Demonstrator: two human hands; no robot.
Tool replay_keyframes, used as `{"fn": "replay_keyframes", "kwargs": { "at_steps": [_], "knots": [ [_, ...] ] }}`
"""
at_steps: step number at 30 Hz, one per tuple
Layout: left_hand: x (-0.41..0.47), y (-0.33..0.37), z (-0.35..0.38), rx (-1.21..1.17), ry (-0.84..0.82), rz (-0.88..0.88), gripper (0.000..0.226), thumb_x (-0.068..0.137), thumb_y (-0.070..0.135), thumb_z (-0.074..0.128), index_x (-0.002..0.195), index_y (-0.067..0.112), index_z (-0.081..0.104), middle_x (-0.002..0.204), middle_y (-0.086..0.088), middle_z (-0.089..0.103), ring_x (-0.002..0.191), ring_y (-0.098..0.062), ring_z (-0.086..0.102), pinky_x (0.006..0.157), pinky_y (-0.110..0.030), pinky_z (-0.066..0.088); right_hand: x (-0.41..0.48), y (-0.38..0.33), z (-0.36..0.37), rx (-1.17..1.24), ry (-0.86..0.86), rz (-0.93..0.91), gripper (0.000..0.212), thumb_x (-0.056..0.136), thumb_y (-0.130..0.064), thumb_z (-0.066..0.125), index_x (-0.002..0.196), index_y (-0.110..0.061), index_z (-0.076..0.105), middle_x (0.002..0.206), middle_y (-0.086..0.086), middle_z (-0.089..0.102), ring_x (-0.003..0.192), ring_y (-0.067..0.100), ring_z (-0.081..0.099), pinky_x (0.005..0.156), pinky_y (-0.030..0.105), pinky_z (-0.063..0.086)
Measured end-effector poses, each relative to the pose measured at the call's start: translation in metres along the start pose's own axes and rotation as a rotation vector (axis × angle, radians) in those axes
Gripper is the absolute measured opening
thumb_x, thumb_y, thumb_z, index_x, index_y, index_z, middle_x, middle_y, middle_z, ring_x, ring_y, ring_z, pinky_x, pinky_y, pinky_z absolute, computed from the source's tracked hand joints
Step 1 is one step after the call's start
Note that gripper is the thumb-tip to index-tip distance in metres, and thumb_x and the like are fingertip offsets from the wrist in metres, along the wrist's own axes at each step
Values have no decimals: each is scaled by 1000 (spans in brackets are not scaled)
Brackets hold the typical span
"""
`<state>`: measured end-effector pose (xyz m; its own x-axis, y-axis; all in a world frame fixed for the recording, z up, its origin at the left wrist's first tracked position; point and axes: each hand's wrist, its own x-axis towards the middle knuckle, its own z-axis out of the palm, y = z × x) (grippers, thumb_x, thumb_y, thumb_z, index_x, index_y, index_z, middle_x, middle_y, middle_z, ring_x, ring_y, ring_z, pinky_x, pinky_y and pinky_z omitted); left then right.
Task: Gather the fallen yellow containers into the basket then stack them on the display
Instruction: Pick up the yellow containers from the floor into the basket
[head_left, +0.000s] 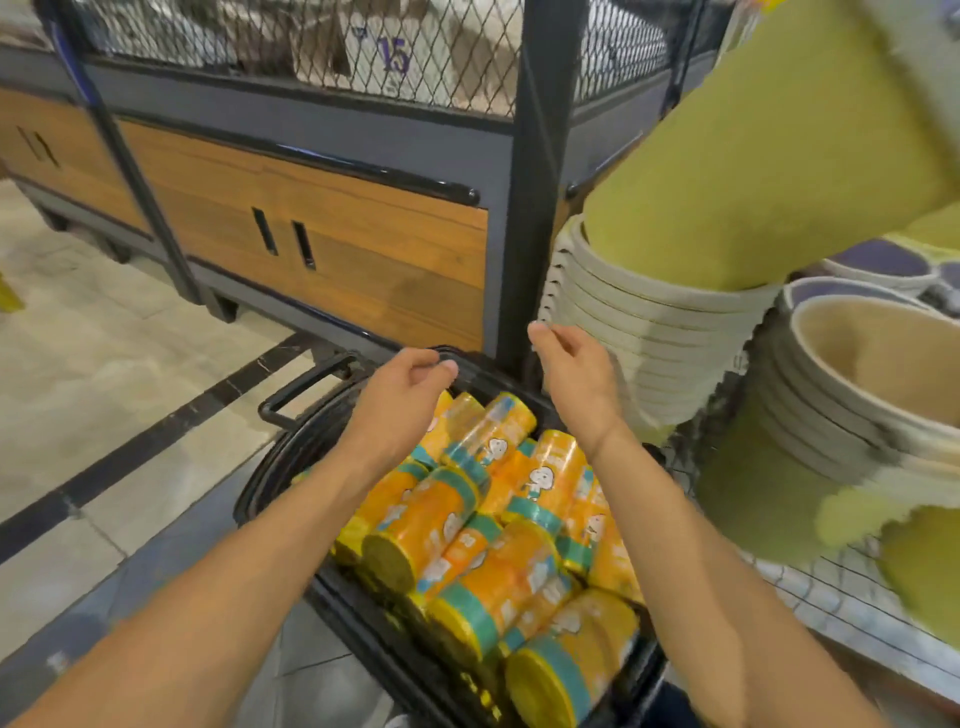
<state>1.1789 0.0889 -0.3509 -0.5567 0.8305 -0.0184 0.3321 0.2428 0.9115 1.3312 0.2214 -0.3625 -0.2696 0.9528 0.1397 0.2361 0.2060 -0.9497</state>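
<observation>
A black basket (291, 441) stands on the floor below me, filled with several yellow-orange containers (457, 530) lying on their sides, with teal bands and yellow lids. My left hand (410, 384) hovers above the basket's far rim, fingers loosely curled, holding nothing. My right hand (566, 364) hangs beside it, over the far right of the basket, fingers bent and relaxed with nothing in them. Both forearms reach out over the containers.
A wood-panelled display unit (322, 244) with a dark metal frame and mesh top stands behind the basket. A dark post (535, 208) rises just beyond it. Stacked pale tubs (649, 332) and green ones (769, 156) crowd a wire shelf (831, 597) at right. Tiled floor (104, 364) lies left.
</observation>
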Motion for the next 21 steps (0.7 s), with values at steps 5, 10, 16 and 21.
{"fn": "replay_keyframes", "kwargs": {
  "at_steps": [5, 10, 16, 21],
  "knots": [
    [-31, 47, 89, -48, -121, 106, 40, 92, 48, 65, 125, 26, 67, 111, 12, 72, 109, -7, 66, 103, -36, 49, -44, 22, -103, 20, 98, 0, 29, 96, -48, 66, 104, -21, 72, 96, -11, 74, 88, -8, 66, 80, 17, 49],
    [-92, 70, 199, -17, -318, 172, 41, 96, 50, 61, 129, 27, 64, 114, 9, 71, 110, -10, 65, 103, -28, 48, -95, 70, -199, -9, 281, 68, 27, 96, -48, 65, 95, -22, 75, 91, -8, 77, 91, 7, 71, 82, 28, 53],
    [-155, 48, 293, 8, -476, 146, 47, 101, 49, 56, 141, 25, 55, 139, 4, 62, 127, -15, 59, 111, -41, 45, -145, 144, -279, -69, 459, 255, 36, 91, -56, 63, 93, -21, 73, 91, -5, 78, 89, 11, 71, 82, 33, 53],
    [-177, 0, 338, -21, -483, 108, 40, 102, 44, 54, 139, 29, 52, 139, 8, 57, 128, -12, 54, 110, -37, 43, -181, 206, -304, -141, 477, 389, 46, 85, -64, 60, 93, -21, 73, 93, -1, 76, 94, 17, 70, 88, 41, 55]
  ]
}}
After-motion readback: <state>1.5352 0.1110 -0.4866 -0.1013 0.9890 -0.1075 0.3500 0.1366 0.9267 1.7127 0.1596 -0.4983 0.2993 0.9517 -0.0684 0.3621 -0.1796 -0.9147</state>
